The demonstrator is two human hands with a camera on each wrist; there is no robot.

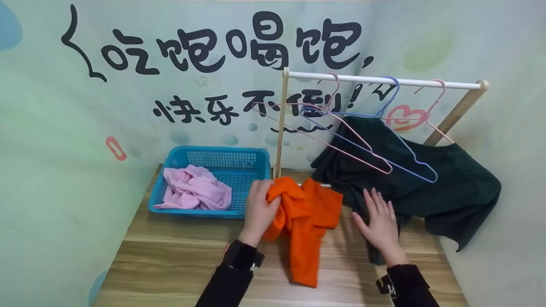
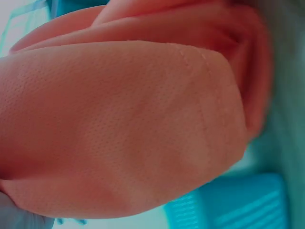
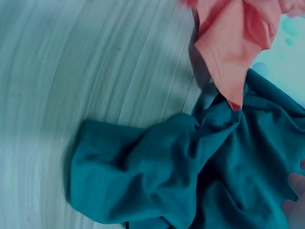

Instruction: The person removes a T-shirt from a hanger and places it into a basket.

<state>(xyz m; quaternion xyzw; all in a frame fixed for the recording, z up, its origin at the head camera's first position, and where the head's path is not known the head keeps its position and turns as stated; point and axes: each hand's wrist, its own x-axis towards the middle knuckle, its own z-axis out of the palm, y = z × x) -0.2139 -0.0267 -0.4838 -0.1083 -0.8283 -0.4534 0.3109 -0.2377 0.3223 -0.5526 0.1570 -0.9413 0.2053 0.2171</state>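
My left hand [image 1: 259, 211] grips a bunched orange garment [image 1: 307, 209] with a sleeve hanging toward the tabletop. In the left wrist view the orange cloth [image 2: 119, 129] fills most of the picture, its stitched hem showing. To the right, my right hand [image 1: 379, 224] is spread with straight fingers over the lower part of a dark green top [image 1: 452, 183]. That top hangs from the rightmost pink hanger [image 1: 442, 94] and drapes onto the table. A green sleeve [image 3: 133, 171] lies on the wood in the right wrist view, with fingertips [image 3: 298, 186] at the edge.
A rack with a white rod [image 1: 362, 79] and wooden posts stands at the back. On it also hang another pink hanger [image 1: 349, 129] and a blue hanger [image 1: 399, 138], both bare. Left of the rack, a blue basket [image 1: 251, 160] contains a crumpled pink garment [image 1: 196, 187].
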